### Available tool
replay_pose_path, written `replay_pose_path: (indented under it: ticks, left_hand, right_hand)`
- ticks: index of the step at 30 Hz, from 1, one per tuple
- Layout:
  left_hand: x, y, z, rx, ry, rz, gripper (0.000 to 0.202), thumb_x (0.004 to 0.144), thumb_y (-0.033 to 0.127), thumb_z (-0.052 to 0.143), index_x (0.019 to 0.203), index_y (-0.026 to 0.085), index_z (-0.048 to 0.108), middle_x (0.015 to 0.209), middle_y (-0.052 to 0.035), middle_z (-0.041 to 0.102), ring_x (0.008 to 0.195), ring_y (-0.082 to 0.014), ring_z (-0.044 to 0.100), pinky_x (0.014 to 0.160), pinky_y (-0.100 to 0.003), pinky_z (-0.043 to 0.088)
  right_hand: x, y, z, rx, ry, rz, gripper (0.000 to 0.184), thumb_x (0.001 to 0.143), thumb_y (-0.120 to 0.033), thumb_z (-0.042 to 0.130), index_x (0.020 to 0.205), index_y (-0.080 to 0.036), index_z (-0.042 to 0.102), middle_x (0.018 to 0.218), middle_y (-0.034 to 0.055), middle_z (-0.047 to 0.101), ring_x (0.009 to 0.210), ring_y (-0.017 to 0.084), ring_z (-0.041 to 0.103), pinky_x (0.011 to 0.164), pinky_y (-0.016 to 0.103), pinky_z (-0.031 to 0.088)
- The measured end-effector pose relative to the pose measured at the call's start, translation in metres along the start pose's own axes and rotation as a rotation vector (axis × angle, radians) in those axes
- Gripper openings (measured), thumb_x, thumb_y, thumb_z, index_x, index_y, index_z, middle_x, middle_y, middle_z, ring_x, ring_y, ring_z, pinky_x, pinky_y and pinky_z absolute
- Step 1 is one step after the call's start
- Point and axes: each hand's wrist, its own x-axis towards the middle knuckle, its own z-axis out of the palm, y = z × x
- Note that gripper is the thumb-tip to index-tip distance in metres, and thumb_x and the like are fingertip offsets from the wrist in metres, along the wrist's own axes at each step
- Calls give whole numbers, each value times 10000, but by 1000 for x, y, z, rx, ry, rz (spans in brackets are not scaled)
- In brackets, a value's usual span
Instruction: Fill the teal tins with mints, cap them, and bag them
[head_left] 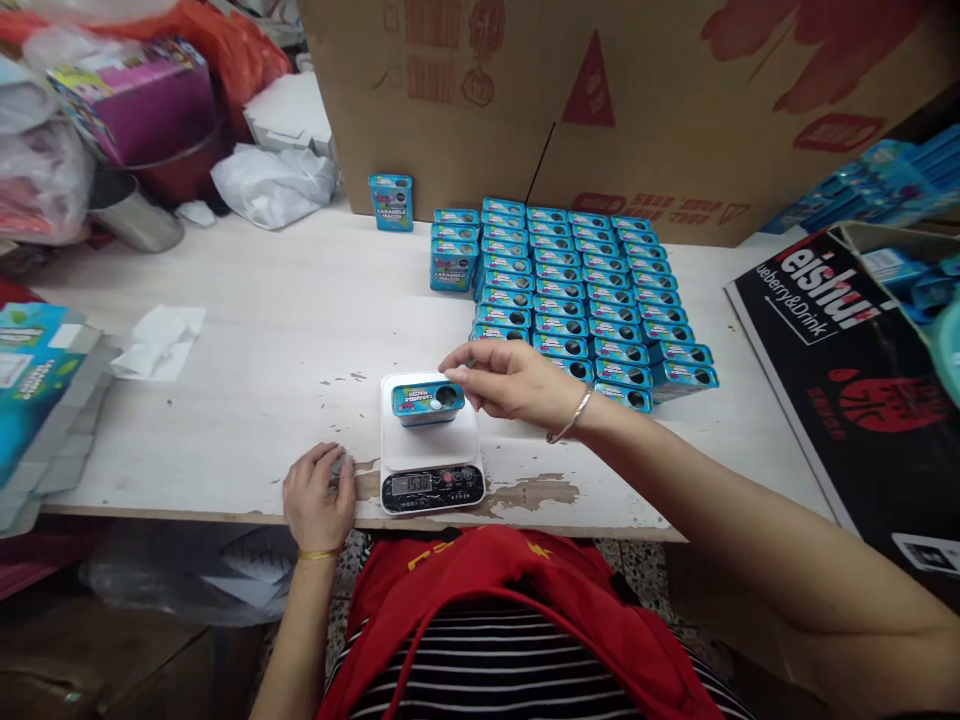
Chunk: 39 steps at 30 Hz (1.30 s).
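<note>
Blue tin [424,397] sits on the white scale [431,452], just below the middle of the frame. Long axis of its upper face runs left to right, right end tipped slightly toward the top of the frame. Dark oval at the right end; lettering at the left and middle; that face turned up at the camera. Narrow strip of its side shows below.

Right hand [517,382], in from the right: thumb and forefinger drawn into a narrow pinch by the tin's upper right corner. Cannot tell whether they touch it or grip anything.

Left hand [319,495], lower left of centre: on the front edge of the table [285,300], fingers loosely curled, beside the scale. Something grey shows near thumb and forefinger; cannot tell if held.

Right of centre: rows of similar tins [559,290], long axes mostly crosswise, dark ovals likewise at right. One single tin [391,205] upright, upper centre-left, before a large carton [517,160]. Crumpled white paper [159,343] at left.
</note>
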Motion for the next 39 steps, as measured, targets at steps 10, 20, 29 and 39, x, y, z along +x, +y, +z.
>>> replay_pose_path:
  ticks: [10, 20, 29, 39]
  left_hand:
    - [7, 5, -6, -137, 32, -7, 175, 892, 244, 570, 1024, 151, 637, 1024, -115, 640, 995, -223, 583, 889, -383, 463]
    - [61, 81, -38, -192, 86, 333, 387, 849, 193, 618, 1230, 252, 578, 1238, -100, 570, 1194, -269, 506, 1003, -476, 399]
    - [77, 104, -22, -65, -93, 418, 377, 895, 322, 565, 1269, 286, 529, 1419, -70, 465, 1338, -291, 388, 1103, -590, 251]
    - [104, 112, -24, -57, -135, 345, 457, 880, 349, 595, 1314, 260, 480, 1350, -96, 516, 1318, -289, 419, 1123, -557, 242]
  right_hand:
    - [-50, 99, -8, 678, 193, 231, 322, 718, -377, 732, 888, -127, 620, 616, -24, 544, 396, 17, 328, 374, 172, 112]
    - [-65, 150, 2, 730, 273, 278, 461, 641, -498, 782, 861, -147, 581, 573, -55, 526, 357, 3, 254, 371, 172, 87]
    - [-59, 151, 6, 765, 252, 256, 474, 663, -539, 747, 839, -136, 571, 571, -60, 524, 345, 4, 264, 372, 185, 89]
    - [-55, 149, 5, 639, 292, 215, 489, 676, -585, 690, 850, -146, 562, 520, -72, 508, 339, 21, 265, 372, 196, 117]
